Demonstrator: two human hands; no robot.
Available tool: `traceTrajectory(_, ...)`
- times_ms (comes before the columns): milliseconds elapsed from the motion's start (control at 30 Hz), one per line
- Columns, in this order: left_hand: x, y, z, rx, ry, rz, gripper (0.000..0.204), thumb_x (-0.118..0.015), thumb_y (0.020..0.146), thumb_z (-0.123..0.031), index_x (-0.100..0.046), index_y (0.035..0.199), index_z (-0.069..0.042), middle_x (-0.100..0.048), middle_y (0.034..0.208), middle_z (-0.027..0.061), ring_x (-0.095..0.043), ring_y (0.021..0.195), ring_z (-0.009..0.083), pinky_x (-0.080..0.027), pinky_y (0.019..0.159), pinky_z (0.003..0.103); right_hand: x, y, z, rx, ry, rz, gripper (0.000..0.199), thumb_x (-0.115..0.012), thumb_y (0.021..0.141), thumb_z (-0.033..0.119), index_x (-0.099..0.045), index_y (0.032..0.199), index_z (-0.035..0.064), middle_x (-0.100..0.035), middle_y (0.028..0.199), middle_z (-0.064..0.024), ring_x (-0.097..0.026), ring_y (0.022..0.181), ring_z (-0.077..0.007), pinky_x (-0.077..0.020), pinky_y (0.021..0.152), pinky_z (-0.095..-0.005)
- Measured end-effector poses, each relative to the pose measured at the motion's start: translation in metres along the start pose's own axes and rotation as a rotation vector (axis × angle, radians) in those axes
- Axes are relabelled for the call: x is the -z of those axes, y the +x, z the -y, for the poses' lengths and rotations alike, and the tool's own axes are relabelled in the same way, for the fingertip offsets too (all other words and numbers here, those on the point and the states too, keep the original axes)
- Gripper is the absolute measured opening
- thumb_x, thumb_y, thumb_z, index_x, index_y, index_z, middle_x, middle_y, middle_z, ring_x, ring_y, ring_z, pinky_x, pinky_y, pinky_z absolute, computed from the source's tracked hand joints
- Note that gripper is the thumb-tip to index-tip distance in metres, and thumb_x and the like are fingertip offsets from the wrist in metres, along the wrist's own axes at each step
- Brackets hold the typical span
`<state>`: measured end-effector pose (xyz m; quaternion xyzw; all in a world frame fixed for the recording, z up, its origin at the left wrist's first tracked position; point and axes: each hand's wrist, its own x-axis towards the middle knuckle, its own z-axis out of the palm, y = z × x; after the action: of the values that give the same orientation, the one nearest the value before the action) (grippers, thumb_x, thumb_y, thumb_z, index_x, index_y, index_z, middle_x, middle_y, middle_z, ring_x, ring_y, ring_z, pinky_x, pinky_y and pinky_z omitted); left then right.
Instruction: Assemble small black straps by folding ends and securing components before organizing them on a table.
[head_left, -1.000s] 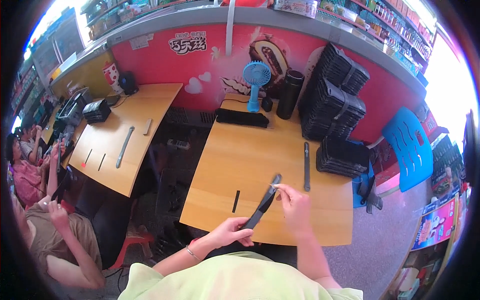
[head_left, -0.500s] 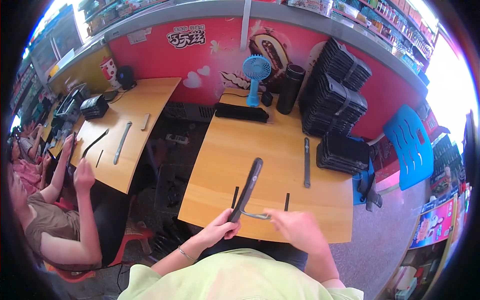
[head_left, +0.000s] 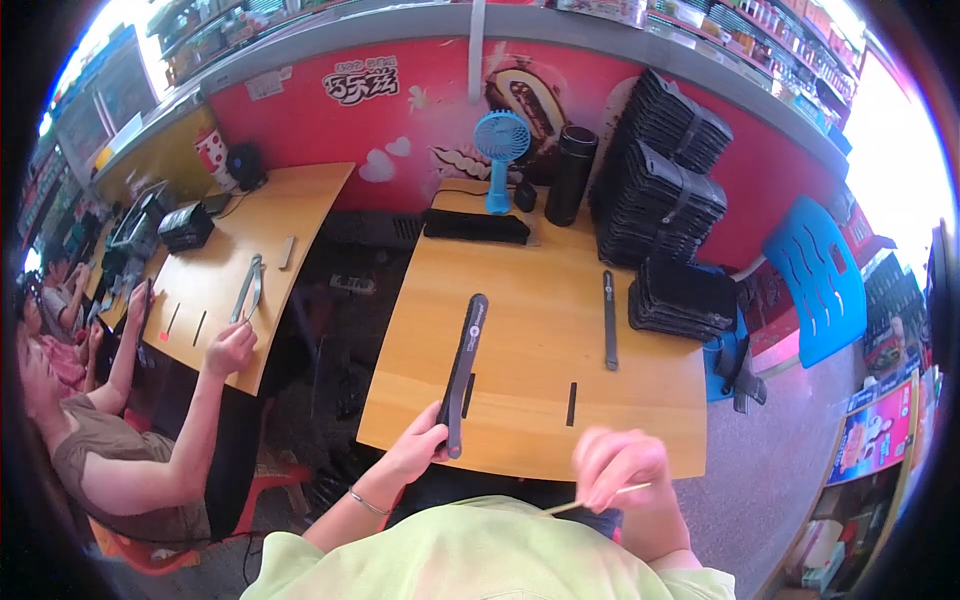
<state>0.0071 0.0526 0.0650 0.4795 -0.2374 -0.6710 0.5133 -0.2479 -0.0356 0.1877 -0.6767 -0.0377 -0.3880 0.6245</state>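
My left hand [head_left: 418, 448] grips the near end of a long flat black bar [head_left: 463, 370] that points away from me across the wooden table [head_left: 640, 400]. At the table's near edge my right hand [head_left: 618, 468] pinches a thin pale stick [head_left: 590, 498] over my lap. A short black strip [head_left: 571, 403] and another short strip [head_left: 468, 395] lie flat on the table near the bar. A second long black bar [head_left: 609, 319] rests further right.
A blue desk fan [head_left: 499, 158], a black cylinder [head_left: 570, 176] and a black flat case [head_left: 476, 226] stand at the table's back. Stacks of black trays [head_left: 665, 190] fill the right side. A person [head_left: 120, 440] works at the left table [head_left: 215, 270]. A blue chair [head_left: 815, 280] stands right.
My right hand let go of the black bar and drew back to the table's near edge with the thin stick. The bar now lies lower, held by my left hand only.
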Motion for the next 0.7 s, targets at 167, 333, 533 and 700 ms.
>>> traceTrajectory(167,-0.009,0.004,0.003,0.017,0.005,-0.035,0.019,-0.038,0.085,-0.001,-0.045,0.101,-0.006,-0.049,0.076,0.0026,-0.044,0.059,0.0081,-0.031,0.048,0.02,-0.02,0.005,0.005,-0.086,0.071,0.228,0.003,-0.068,0.081,0.005,-0.068,0.082,0.002,-0.067,0.085,-0.0135,-0.065,0.072,-0.026,-0.0521,0.062,-0.0313)
traceTrajectory(333,-0.015,0.009,0.01,0.024,-0.01,-0.024,0.018,-0.038,0.084,0.002,-0.046,0.097,-0.007,-0.047,0.073,0.003,-0.042,0.055,0.0098,-0.029,0.044,0.021,-0.022,-0.002,0.009,0.005,-0.061,0.233,0.005,-0.067,0.079,0.003,-0.068,0.083,0.0009,-0.068,0.088,-0.0142,-0.068,0.075,-0.0267,-0.0545,0.062,-0.0305)
traceTrajectory(533,-0.02,0.011,0.013,0.04,-0.016,-0.02,0.017,-0.039,0.084,0.001,-0.045,0.097,-0.007,-0.047,0.074,0.003,-0.042,0.056,0.0099,-0.029,0.044,0.021,-0.019,0.0,0.018,0.073,-0.226,0.287,0.014,-0.064,0.075,0.001,-0.067,0.089,0.0017,-0.067,0.094,-0.0121,-0.067,0.079,-0.0262,-0.0542,0.064,-0.0309)
traceTrajectory(700,-0.019,0.012,0.018,0.058,-0.01,0.006,0.021,-0.038,0.085,-0.001,-0.045,0.104,-0.007,-0.05,0.079,0.0027,-0.045,0.059,0.0086,-0.032,0.048,0.021,-0.022,0.009,0.026,-0.041,-0.196,0.434,0.013,-0.058,0.083,0.009,-0.067,0.087,0.0002,-0.067,0.092,-0.0161,-0.068,0.079,-0.0292,-0.0546,0.064,-0.0323)
